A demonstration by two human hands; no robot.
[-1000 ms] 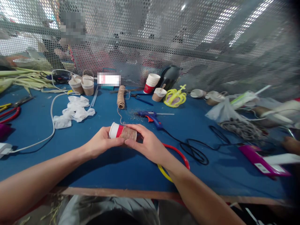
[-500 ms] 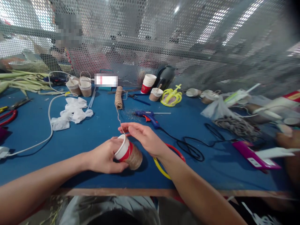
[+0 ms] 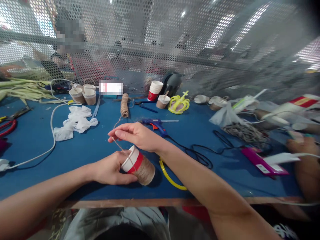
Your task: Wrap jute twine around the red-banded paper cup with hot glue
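My left hand grips a paper cup by its rim and side, the fingers partly inside the mouth. The cup lies tilted, white at the rim with a red band, its lower part wound with brown twine. Above the cup's mouth, my right hand has its fingers bent round the loose strand of twine, which crosses from the cup to the fingertips. From there the strand leads back to the twine roll on the table. A blue glue gun lies just behind my right hand.
Pliers with red handles and white crumpled cloth lie left. Small twine-wrapped cups, stacked paper cups and a yellow crown stand at the back. A black cable and purple packet lie right, near another person's hand.
My right hand has moved left across the cup's mouth, carrying the twine strand with it. The cup has turned slightly in my left hand, which stays in place.
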